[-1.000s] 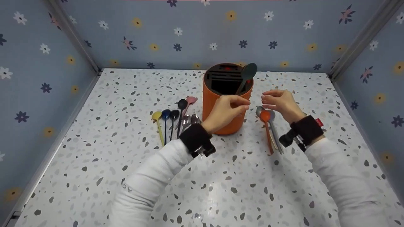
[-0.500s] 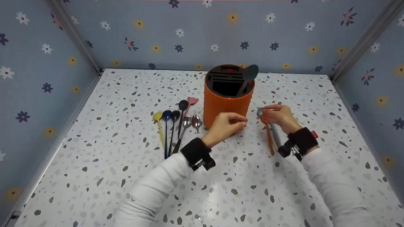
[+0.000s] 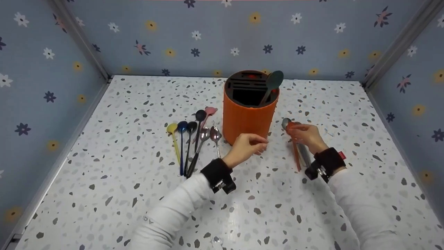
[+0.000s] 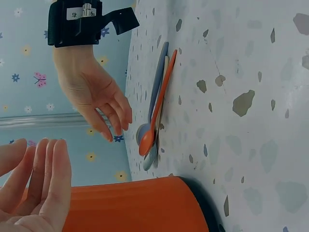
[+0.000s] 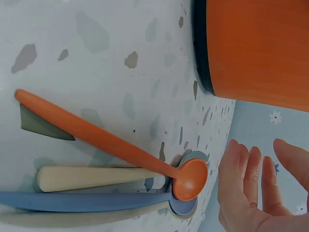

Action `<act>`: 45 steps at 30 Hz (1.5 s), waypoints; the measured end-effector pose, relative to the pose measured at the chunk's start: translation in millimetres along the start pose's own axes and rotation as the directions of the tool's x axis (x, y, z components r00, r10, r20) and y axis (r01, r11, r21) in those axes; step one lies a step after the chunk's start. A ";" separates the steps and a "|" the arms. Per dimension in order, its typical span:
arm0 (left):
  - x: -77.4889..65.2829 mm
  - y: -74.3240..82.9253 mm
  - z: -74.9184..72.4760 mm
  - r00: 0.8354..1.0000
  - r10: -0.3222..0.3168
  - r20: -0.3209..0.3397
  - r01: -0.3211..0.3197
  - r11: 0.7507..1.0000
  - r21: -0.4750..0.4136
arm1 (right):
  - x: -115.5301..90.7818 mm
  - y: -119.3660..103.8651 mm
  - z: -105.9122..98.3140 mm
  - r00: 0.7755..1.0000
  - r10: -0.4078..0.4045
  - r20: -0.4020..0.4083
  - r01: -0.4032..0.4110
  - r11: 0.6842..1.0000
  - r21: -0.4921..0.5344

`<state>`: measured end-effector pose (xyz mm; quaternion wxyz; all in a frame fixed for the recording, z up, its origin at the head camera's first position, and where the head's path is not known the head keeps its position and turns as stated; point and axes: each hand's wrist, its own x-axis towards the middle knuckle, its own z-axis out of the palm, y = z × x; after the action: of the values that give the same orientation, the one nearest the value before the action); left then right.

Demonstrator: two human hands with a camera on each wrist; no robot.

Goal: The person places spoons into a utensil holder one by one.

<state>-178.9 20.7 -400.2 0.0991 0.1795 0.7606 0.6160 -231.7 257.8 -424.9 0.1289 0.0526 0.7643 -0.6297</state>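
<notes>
My right hand [image 3: 307, 136] hovers over a small pile of spoons, its fingers loosely bent and holding nothing. On top of that pile lies an orange spoon [image 5: 104, 137]; a blue-grey spoon [image 5: 96, 201] and a cream-handled spoon [image 5: 91, 177] lie under and beside it. A gap shows between hand and spoons in the left wrist view. In front of the orange utensil holder [image 3: 248, 121] my left hand [image 3: 245, 148] is raised, fingers relaxed with nothing between them. A dark green spoon [image 3: 274, 80] stands tilted in the holder's right side, bowl up; its lower handle is hidden.
Left of the holder lie a yellow spoon [image 3: 172, 128], a blue spoon [image 3: 182, 126], black spoons, a pink spoon [image 3: 210, 111] and shiny metal cutlery [image 3: 215, 133]. The speckled table [image 3: 114, 194] is bounded by flowered walls at the back and sides.
Both hands have come down from beside the holder's upper part. The right is now over the spoon pile, and the left is lower, near the holder's front. The spoons have stayed put.
</notes>
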 end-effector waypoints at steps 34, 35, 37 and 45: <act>-18.9 -25.0 5.2 0.984 -0.146 0.107 0.154 0.985 -0.071 | 17.1 41.3 7.3 0.965 -0.173 -0.199 0.022 0.805 -0.593; -19.5 -25.1 5.3 0.984 -0.144 0.108 0.152 0.986 -0.071 | 17.1 41.9 8.0 0.966 -0.174 -0.190 0.026 0.801 -0.598; -19.9 -27.1 5.7 0.983 -0.149 0.106 0.157 0.985 -0.069 | 17.2 43.0 9.3 0.968 -0.179 -0.177 0.033 0.788 -0.615; -16.0 -45.1 9.2 0.979 -0.184 0.083 0.189 0.981 -0.050 | 18.3 46.0 12.9 0.985 -0.136 -0.111 0.052 0.829 -0.556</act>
<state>-167.6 14.8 -447.2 0.1915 0.1283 0.7514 0.6183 -236.4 252.9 -475.6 0.0514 0.0213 0.9221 -0.3830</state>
